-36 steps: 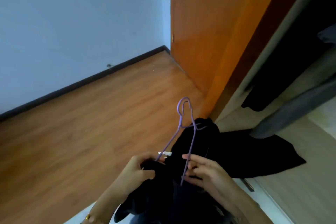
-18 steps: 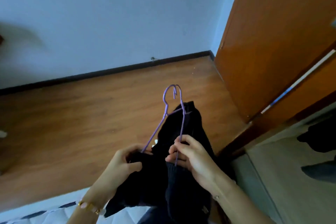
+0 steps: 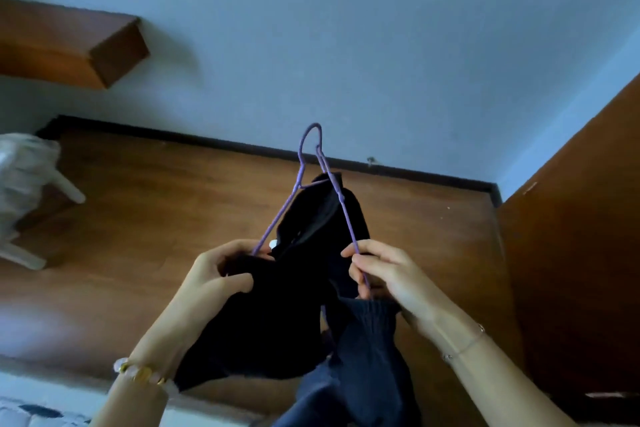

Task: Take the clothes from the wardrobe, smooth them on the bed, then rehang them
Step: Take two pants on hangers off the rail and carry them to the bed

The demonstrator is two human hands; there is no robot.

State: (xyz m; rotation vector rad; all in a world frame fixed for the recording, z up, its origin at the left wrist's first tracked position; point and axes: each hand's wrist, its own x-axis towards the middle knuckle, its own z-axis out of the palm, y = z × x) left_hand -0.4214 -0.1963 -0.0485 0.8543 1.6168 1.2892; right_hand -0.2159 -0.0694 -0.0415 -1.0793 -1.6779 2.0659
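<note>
Here, left hand (image 3: 211,276) grips garment (image 3: 304,308), right hand (image 3: 391,279) hanger (image 3: 300,166).

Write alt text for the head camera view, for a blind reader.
Two hands hold a purple wire hanger carrying a dark garment above a wooden floor. The left hand grips the garment at one hanger end; the right hand pinches the hanger's other arm.

Both hands hold a purple wire hanger (image 3: 313,180) draped with a dark garment (image 3: 311,288): left hand (image 3: 214,274) grips cloth, right hand (image 3: 384,274) pinches wire.
</note>
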